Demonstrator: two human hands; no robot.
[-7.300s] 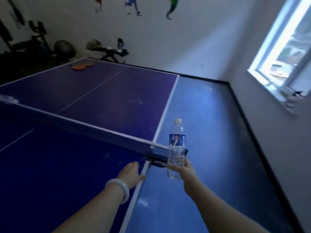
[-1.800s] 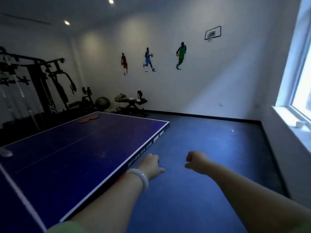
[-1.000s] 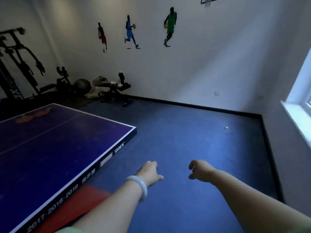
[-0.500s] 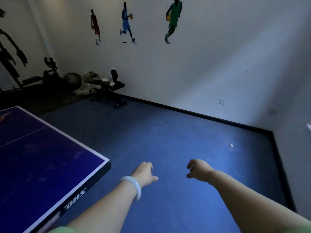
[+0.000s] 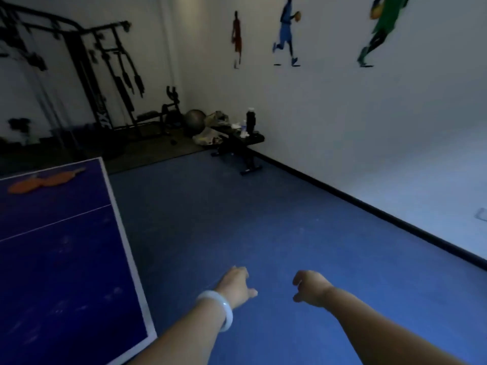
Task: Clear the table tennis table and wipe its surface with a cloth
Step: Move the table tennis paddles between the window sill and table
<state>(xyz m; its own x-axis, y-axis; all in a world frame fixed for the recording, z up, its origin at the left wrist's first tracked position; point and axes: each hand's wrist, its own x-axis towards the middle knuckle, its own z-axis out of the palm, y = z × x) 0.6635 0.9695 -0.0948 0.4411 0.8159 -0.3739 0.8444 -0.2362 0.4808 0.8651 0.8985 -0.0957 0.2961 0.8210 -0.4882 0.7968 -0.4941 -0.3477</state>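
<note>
While both arms reached out over the blue floor (image 5: pixel 263 233), the scene stood thus:
Left hand (image 5: pixel 235 285): at 6 o'clock, fingers loosely curled, holding nothing; white bangle (image 5: pixel 221 309) on wrist.
Right hand (image 5: pixel 311 287): just right of it, loosely curled, empty.
Table (image 5: pixel 66 259): at 8 o'clock, dusty smudges on top.
Paddles (image 5: pixel 44 180): two orange ones at 9 o'clock, near the table's far corner.
Bench (image 5: pixel 241 143): at 12 o'clock by the wall, a dark bottle (image 5: pixel 250 122) on it.
</note>
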